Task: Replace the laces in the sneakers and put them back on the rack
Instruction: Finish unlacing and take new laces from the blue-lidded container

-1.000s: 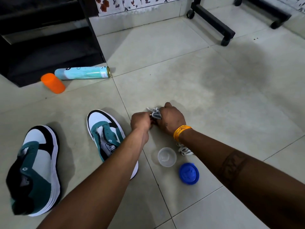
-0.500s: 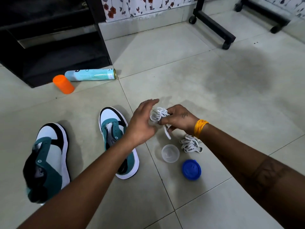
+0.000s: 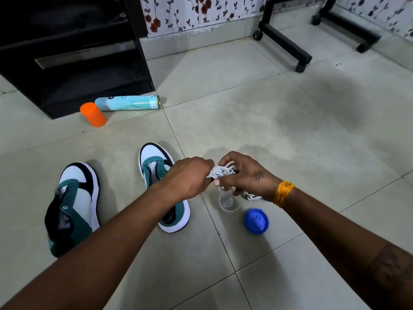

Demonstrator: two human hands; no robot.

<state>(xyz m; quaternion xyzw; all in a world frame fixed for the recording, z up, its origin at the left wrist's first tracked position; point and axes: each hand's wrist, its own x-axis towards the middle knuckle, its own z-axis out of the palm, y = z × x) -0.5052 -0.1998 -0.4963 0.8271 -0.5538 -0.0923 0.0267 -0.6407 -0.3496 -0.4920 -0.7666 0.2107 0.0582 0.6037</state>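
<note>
both hands (image 3: 214,175) had closed back together on the bundled white lace (image 3: 220,171), apparently working it loose before threading.

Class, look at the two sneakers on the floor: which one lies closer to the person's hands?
The right-hand sneaker, standing upright beside the left hand, its heel passing under that forearm. The other sneaker lies farther left, tipped onto its side, well apart from both hands.
</note>
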